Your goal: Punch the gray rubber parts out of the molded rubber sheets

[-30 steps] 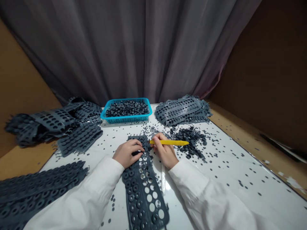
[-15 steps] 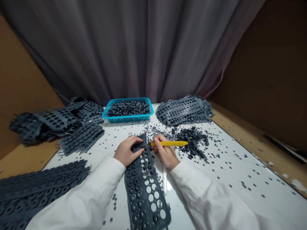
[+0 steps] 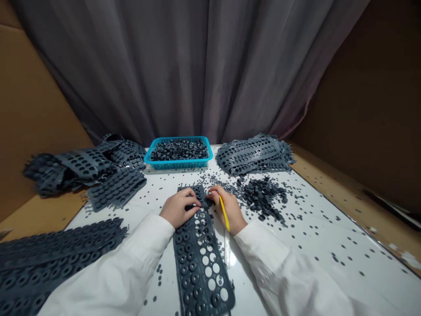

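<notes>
A long dark rubber sheet (image 3: 210,245) of moulded rings lies lengthwise before me; many holes on its right side are bare and show the white table. My left hand (image 3: 179,208) lies over its upper left part, thumb and fingers closed on the rubber. Just off the sheet's upper right edge, my right hand (image 3: 228,210) is closed around a yellow pen-like tool (image 3: 224,213), which slants down toward me. Its working end is hidden in the fingers. Small dark bits show by the right fingertips; I cannot tell whether they are held.
A blue basket (image 3: 179,164) of small dark rubber pieces stands at the back. Right of my hands is a heap of loose rings (image 3: 263,197). Punched sheets (image 3: 256,153) lie back right, others (image 3: 82,164) back left, ringed sheets (image 3: 59,259) front left. Tiny discs litter the white table (image 3: 279,267).
The yellow tool has swung from lying nearly level, pointing right, to slanting down toward me in my right hand. My left hand stays on the sheet. The view has shifted slightly.
</notes>
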`<state>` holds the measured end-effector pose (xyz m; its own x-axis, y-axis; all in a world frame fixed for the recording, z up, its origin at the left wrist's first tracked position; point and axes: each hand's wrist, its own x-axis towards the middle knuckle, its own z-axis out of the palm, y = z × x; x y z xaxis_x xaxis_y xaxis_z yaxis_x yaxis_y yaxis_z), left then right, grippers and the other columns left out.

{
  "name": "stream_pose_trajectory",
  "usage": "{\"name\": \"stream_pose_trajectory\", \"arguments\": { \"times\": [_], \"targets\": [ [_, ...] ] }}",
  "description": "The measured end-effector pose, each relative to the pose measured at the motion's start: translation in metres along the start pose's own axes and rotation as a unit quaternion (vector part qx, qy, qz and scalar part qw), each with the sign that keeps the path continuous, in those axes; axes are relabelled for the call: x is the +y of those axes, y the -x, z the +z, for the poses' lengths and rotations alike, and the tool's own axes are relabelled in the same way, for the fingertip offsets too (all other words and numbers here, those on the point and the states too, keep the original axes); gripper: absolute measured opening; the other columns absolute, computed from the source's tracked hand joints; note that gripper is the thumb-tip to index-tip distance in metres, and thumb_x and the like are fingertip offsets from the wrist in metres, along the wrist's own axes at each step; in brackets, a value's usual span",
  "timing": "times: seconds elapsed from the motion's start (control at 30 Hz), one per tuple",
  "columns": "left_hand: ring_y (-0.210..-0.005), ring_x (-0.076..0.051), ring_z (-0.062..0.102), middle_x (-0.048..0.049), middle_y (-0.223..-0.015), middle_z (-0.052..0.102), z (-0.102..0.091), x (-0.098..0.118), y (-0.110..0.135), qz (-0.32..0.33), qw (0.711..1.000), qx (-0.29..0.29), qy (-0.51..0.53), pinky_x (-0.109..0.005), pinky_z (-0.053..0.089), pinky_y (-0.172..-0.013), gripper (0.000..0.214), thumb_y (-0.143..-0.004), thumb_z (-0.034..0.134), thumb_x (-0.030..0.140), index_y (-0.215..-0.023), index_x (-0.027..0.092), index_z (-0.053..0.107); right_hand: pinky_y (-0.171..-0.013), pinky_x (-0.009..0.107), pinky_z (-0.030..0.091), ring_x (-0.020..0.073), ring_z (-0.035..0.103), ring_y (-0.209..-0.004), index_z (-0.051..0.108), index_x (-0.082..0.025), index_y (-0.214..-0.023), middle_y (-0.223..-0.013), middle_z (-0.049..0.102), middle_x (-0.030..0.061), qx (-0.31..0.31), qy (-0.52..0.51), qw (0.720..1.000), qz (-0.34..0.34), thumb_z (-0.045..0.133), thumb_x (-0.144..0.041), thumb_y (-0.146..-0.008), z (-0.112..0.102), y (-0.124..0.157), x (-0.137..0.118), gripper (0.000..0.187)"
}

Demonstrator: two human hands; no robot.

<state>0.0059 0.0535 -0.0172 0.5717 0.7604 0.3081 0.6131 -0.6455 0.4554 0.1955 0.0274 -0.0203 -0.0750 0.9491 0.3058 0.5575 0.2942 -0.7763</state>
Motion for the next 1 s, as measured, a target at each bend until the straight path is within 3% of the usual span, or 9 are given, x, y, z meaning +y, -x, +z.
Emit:
{"name": "stream_pose_trajectory", "arguments": {
  "times": [0.23, 0.4, 0.47, 0.53, 0.6, 0.67, 0.77, 0.87, 1.0],
  "targets": [
    [-0.082, -0.016, 0.058, -0.0021, -0.088, 0.058, -0.003, 0.002, -0.001, -0.001, 0.999, 0.026, 0.025, -0.028, 0.046, -0.077, 0.009, -0.077, 0.059, 0.025, -0.08, 0.022, 0.067, -0.074, 0.028, 0.039, 0.0185, 0.055, -0.082, 0.055, -0.02, -0.083, -0.078, 0.061, 0.004, -0.002, 0.078, 0.996, -0.046, 0.035, -0.032, -0.092, 0.0, -0.002, -0.003, 0.024],
    [-0.089, -0.022, 0.056, -0.0059, -0.093, 0.056, -0.005, -0.014, -0.004, -0.183, 0.972, 0.141, -0.031, -0.035, 0.044, -0.082, 0.022, -0.078, 0.055, 0.035, -0.092, 0.018, 0.059, -0.066, 0.026, 0.036, 0.0176, 0.053, -0.071, 0.049, -0.02, -0.076, -0.071, 0.057, 0.0032, 0.02, 0.108, 0.993, -0.029, 0.039, -0.03, -0.089, -0.005, -0.004, -0.009, 0.019],
    [-0.089, -0.024, 0.055, -0.0075, -0.094, 0.054, -0.005, -0.021, -0.004, -0.218, 0.966, 0.136, -0.025, -0.037, 0.042, -0.083, 0.026, -0.076, 0.057, 0.037, -0.092, 0.016, 0.06, -0.06, 0.025, 0.033, 0.0164, 0.051, -0.061, 0.046, -0.021, -0.073, -0.062, 0.054, 0.0004, -0.013, 0.133, 0.991, -0.007, 0.044, -0.032, -0.087, -0.011, -0.001, -0.017, 0.017],
    [-0.086, -0.024, 0.054, -0.0068, -0.091, 0.053, -0.006, -0.026, -0.005, -0.213, 0.97, 0.119, 0.007, -0.038, 0.04, -0.082, 0.02, -0.074, 0.058, 0.034, -0.084, 0.016, 0.06, -0.055, 0.025, 0.029, 0.0154, 0.047, -0.053, 0.044, -0.022, -0.072, -0.055, 0.051, -0.0018, -0.079, 0.158, 0.984, 0.017, 0.052, -0.036, -0.082, -0.019, 0.009, -0.029, 0.019],
    [-0.082, -0.022, 0.054, -0.0046, -0.084, 0.054, -0.008, -0.026, -0.006, -0.2, 0.973, 0.11, 0.038, -0.036, 0.041, -0.079, 0.012, -0.073, 0.058, 0.028, -0.075, 0.017, 0.058, -0.054, 0.025, 0.027, 0.0155, 0.047, -0.052, 0.043, -0.022, -0.072, -0.056, 0.051, -0.0018, -0.137, 0.166, 0.976, 0.038, 0.059, -0.04, -0.076, -0.026, 0.025, -0.042, 0.025],
    [-0.075, -0.02, 0.054, -0.0011, -0.073, 0.053, -0.013, -0.022, -0.009, -0.194, 0.972, 0.111, 0.069, -0.033, 0.042, -0.072, 0.009, -0.073, 0.056, 0.027, -0.071, 0.018, 0.054, -0.055, 0.025, 0.028, 0.0175, 0.049, -0.057, 0.042, -0.022, -0.074, -0.063, 0.055, 0.0004, -0.152, 0.163, 0.973, 0.057, 0.065, -0.04, -0.07, -0.028, 0.044, -0.054, 0.029],
    [-0.06, -0.015, 0.05, 0.0047, -0.06, 0.047, -0.031, -0.004, -0.014, -0.179, 0.97, 0.112, 0.123, -0.025, 0.04, -0.058, 0.014, -0.078, 0.051, 0.033, -0.074, 0.019, 0.049, -0.061, 0.028, 0.032, 0.021, 0.05, -0.069, 0.041, -0.022, -0.076, -0.075, 0.056, 0.0034, -0.119, 0.165, 0.976, 0.079, 0.069, -0.031, -0.064, -0.022, 0.066, -0.059, 0.032],
    [-0.057, -0.012, 0.048, 0.007, -0.058, 0.043, -0.059, 0.033, -0.014, -0.14, 0.961, 0.122, 0.203, -0.021, 0.037, -0.055, 0.018, -0.08, 0.048, 0.038, -0.079, 0.02, 0.044, -0.064, 0.029, 0.034, 0.0191, 0.048, -0.071, 0.037, -0.021, -0.074, -0.075, 0.053, 0.0012, -0.09, 0.114, 0.987, 0.066, 0.061, -0.013, -0.064, -0.014, 0.074, -0.054, 0.027],
    [-0.058, -0.01, 0.049, 0.0061, -0.064, 0.046, -0.102, 0.09, 0.004, -0.119, 0.904, 0.141, 0.386, -0.021, 0.038, -0.057, 0.024, -0.075, 0.057, 0.039, -0.081, 0.021, 0.041, -0.061, 0.027, 0.038, 0.0138, 0.045, -0.063, 0.031, -0.022, -0.073, -0.068, 0.045, -0.0044, -0.1, -0.075, 0.991, 0.039, 0.055, -0.01, -0.066, -0.025, 0.079, -0.054, 0.028]
  ]
}}
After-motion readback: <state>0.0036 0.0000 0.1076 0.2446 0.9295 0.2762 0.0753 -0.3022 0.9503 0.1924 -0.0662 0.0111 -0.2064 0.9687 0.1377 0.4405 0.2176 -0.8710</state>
